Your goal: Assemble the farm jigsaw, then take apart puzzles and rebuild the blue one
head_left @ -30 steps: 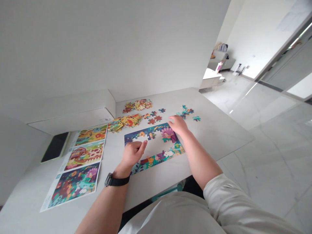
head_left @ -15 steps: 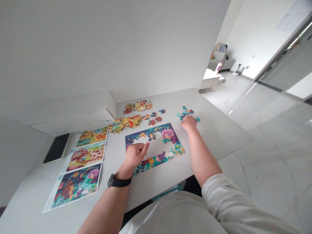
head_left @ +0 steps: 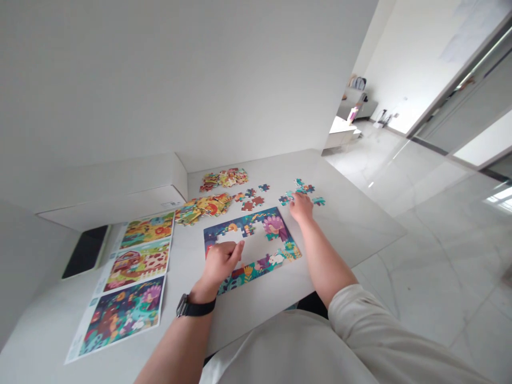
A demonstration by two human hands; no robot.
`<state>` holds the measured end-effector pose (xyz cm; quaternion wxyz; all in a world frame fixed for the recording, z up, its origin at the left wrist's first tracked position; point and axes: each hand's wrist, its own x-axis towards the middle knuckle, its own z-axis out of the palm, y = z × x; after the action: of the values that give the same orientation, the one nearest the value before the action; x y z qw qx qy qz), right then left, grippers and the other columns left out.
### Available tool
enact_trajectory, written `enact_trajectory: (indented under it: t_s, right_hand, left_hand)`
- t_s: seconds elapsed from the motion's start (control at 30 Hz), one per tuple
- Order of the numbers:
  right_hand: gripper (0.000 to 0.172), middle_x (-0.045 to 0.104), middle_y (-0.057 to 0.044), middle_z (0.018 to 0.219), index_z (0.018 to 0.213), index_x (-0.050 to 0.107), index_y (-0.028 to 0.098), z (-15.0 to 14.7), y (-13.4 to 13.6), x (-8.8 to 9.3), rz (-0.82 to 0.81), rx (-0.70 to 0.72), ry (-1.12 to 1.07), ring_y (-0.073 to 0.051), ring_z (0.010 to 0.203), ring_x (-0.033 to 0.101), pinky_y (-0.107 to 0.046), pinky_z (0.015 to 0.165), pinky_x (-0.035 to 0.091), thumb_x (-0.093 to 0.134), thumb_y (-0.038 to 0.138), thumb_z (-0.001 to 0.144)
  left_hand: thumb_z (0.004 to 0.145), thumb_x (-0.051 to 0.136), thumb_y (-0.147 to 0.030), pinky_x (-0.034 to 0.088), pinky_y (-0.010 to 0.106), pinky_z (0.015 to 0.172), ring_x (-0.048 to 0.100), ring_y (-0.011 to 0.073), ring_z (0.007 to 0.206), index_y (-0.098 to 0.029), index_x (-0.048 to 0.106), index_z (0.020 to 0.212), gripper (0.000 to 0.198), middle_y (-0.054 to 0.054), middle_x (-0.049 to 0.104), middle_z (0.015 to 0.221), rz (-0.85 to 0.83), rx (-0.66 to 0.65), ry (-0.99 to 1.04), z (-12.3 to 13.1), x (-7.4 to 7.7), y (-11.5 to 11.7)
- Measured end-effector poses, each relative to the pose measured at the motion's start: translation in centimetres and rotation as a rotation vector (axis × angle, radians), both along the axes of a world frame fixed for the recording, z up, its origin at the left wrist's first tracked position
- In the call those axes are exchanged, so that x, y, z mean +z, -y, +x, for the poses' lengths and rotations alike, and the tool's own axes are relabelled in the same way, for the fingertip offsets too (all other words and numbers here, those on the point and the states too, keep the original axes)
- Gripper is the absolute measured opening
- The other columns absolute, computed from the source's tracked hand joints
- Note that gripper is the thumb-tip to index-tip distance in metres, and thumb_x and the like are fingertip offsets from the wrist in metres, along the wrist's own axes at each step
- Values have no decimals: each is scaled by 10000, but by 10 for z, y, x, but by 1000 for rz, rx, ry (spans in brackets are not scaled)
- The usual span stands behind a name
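Observation:
A jigsaw puzzle (head_left: pixel 267 262) lies on the table, its border joined around a bare middle, with a purple peacock at the right and a white rabbit below. My left hand (head_left: pixel 221 260), a black watch on its wrist, rests on the puzzle's left part with curled fingers and the thumb sticking out; nothing shows in it. Beyond the puzzle's right corner, my right hand (head_left: pixel 301 207) reaches into a loose group of teal puzzle pieces (head_left: pixel 319 201). Its fingers are closed on a teal puzzle piece (head_left: pixel 289 195), partly hidden by the fingertips.
Yellow puzzle pieces (head_left: pixel 210 205) form a heap behind the puzzle, with another mixed heap (head_left: pixel 230 177) farther back. Brown pieces (head_left: pixel 253 204) lie near them. Left are a printed picture sheet (head_left: pixel 136 265), a phone (head_left: pixel 86 252) and a white box (head_left: pixel 120 181) against the wall.
My right hand has moved left and slightly nearer within the teal pieces, and some of those pieces have shifted. My left hand stays on the puzzle. The camera view has tilted slightly.

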<state>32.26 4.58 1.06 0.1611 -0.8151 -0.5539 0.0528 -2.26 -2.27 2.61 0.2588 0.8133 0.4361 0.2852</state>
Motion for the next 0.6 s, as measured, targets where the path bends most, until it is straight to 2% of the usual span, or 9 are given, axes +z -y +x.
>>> enact_trajectory:
  t_s: [0.13, 0.23, 0.33, 0.43, 0.6]
  right_hand:
    - [515, 480, -133, 1700, 1582, 558, 247, 12, -4, -3, -59, -105, -3, -368, 1591, 362, -654, 1280, 290, 436, 307, 1086]
    - [482, 552, -173, 1621, 1513, 628, 239, 12, 0, -3, -76, -138, 8, -389, 1524, 450, -688, 1269, 267, 451, 318, 1072]
    - [440, 625, -198, 1504, 1423, 708, 235, 9, 7, 1, -72, -190, 34, -394, 1414, 557, -667, 1250, 293, 500, 311, 1043]
    - [402, 643, -189, 1470, 1347, 767, 243, 14, 12, 8, -66, -218, 29, -393, 1387, 580, -634, 1228, 334, 532, 310, 1028]
    - [426, 663, -182, 1455, 1403, 748, 237, 33, 10, 17, -70, -227, 36, -320, 1300, 650, -435, 1128, 454, 547, 315, 1035]
  left_hand:
    - [1096, 454, -550, 408, 306, 639, 633, 162, 573, -220, 625, 563, 651, 30, 654, 570, -7, 6, 5, -1, -3, -2]
    - [1095, 452, -554, 420, 304, 639, 644, 167, 581, -221, 646, 575, 648, 37, 676, 588, -20, 8, 11, -1, -4, -2]
    - [1097, 448, -551, 428, 305, 645, 660, 172, 598, -222, 671, 591, 643, 43, 692, 607, -28, 1, 13, -2, -4, -3]
    - [1096, 447, -554, 432, 305, 643, 657, 174, 597, -225, 676, 596, 641, 47, 699, 614, -19, 7, 8, -4, -3, -4]
    - [1094, 454, -559, 434, 303, 638, 663, 177, 601, -227, 690, 617, 628, 47, 714, 627, -12, 42, 27, -11, 0, -7]
